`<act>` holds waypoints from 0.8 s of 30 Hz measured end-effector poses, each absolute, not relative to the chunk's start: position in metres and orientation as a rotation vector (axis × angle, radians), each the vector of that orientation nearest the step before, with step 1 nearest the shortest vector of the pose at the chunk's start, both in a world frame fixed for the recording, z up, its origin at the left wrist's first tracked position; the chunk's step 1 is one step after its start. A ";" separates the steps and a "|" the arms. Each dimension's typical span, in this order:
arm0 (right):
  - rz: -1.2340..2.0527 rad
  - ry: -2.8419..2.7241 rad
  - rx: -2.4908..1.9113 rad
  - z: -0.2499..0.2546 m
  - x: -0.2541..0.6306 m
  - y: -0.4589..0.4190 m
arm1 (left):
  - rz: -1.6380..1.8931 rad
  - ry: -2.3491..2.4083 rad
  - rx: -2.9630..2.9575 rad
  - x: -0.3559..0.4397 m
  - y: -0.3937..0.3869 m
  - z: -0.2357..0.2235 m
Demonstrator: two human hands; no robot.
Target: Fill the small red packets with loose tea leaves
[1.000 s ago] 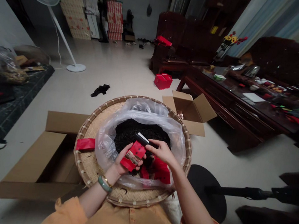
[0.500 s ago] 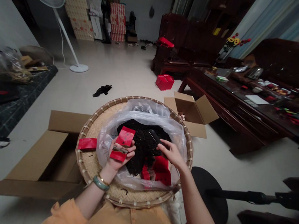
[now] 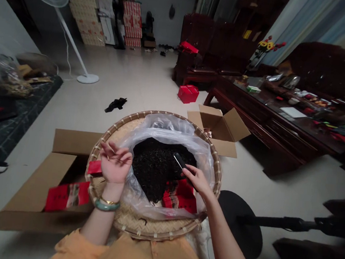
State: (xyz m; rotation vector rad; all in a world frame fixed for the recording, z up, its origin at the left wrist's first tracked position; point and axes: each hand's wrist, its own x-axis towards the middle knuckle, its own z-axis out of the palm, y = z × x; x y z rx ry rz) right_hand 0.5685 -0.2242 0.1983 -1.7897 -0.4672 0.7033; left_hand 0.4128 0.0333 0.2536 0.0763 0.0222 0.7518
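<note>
at the far left, a flattened-open cardboard box (image 3: 42, 181) lies on the floor, and a red tea packet (image 3: 67, 196) rests across it, long axis nearly level, its right end close to the rim of the round woven bamboo tray (image 3: 149, 227). a second red packet (image 3: 95, 167) lies on the tray's left side, just under the left hand (image 3: 115, 162). that hand is open and empty, palm up, its fingers loosely spread above the tray's left rim, touching nothing that i can make out. a clear plastic bag (image 3: 172, 131) lines the tray and holds a heap of dark loose tea leaves (image 3: 156, 165). the right hand (image 3: 196, 181) is closed in a pinch on a slim black strip (image 3: 180, 162) above the right edge of the tea. the strip's long axis runs diagonally, its free end pointing up and left. more red packets (image 3: 180, 197) sit just below that hand, at the lower right of the tea. the hands are well apart. a moment earlier, the left hand was holding a red packet over the tea; now it holds nothing, and a red packet lies on the box. past the tray stands a small open cardboard box (image 3: 219, 126), and further right is the dark wooden desk (image 3: 271, 111).
</note>
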 end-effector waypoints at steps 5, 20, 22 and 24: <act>0.733 -0.422 -1.791 0.187 0.568 -0.229 | 0.674 0.072 0.146 0.414 0.041 0.249; 0.633 -0.303 -1.853 0.196 0.574 -0.249 | -0.008 0.025 1.956 0.449 -0.070 0.179; 0.624 -0.292 -1.870 0.189 0.575 -0.254 | -0.035 -0.056 2.102 0.445 -0.080 0.176; 0.618 -0.282 -1.884 0.183 0.576 -0.258 | -0.037 -0.074 2.230 0.440 -0.089 0.174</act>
